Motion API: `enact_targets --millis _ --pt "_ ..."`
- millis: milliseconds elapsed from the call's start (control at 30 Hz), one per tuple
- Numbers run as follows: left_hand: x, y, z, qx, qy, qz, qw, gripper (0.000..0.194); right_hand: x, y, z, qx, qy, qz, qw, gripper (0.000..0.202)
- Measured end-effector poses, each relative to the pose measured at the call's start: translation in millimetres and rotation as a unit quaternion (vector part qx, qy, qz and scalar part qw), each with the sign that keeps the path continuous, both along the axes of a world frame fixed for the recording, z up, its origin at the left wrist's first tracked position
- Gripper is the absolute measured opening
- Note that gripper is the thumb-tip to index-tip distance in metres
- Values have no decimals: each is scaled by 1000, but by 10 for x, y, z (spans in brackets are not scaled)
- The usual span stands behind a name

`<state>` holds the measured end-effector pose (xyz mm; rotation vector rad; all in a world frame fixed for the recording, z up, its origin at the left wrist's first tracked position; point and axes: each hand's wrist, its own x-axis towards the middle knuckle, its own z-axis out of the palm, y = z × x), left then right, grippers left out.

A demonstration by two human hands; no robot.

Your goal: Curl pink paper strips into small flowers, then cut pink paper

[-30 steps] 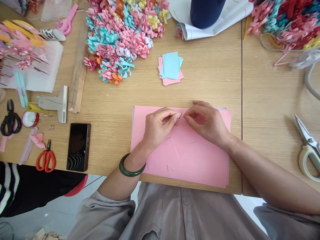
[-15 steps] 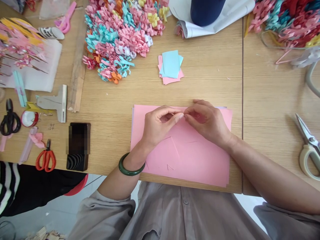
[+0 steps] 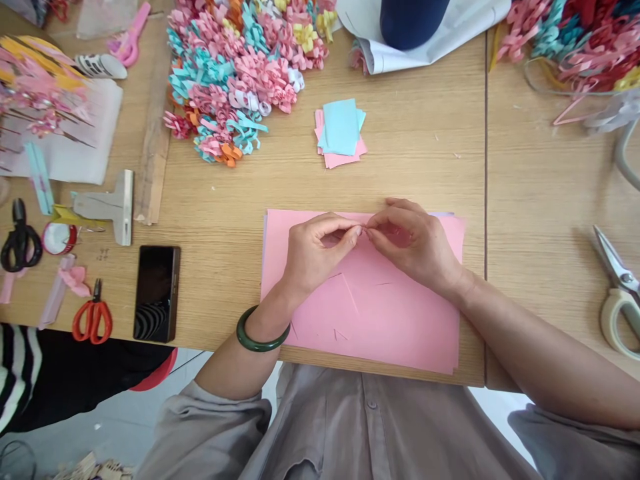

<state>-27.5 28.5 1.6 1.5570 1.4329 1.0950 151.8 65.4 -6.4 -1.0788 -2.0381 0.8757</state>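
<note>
Pink paper sheets (image 3: 400, 327) lie stacked on the wooden table in front of me. Over their upper half, my left hand (image 3: 320, 250) pinches thumb against fingertips. My right hand (image 3: 413, 247) makes a similar pinch, and the fingertips of both meet. Whatever sits between them is too small to make out; it looks pinkish. A few thin slivers of paper (image 3: 341, 335) rest on the sheets below my hands. Beyond them is a small stack of blue and pink paper squares (image 3: 341, 128).
Curled paper pieces (image 3: 240, 73) are heaped at the upper left. A phone (image 3: 157, 293), red-handled cutters (image 3: 93, 319) and a metal clip (image 3: 123, 207) lie left. A dark blue cup (image 3: 413, 20) stands behind; scissors (image 3: 617, 267) and tape (image 3: 620, 323) are right.
The fingertips of both my hands have shifted very slightly to the left, still pinched together. Nothing else on the table has visibly moved.
</note>
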Motion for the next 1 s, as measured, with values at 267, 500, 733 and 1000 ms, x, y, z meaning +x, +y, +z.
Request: enact_targets --millis 267,500,733,1000 --pt "24 -17 -11 48 47 1 998 9 -10 -25 3 11 5 1 1000 12" --pt "135 -69 -39 149 181 66 970 12 -42 -90 3 45 36 -3 998 14" --pt "31 -4 16 -72 -106 15 992 22 -35 -64 5 1 38 -49 998 9" --pt "4 -2 10 -95 -127 -20 987 18 -20 -34 -35 29 26 -43 998 11"
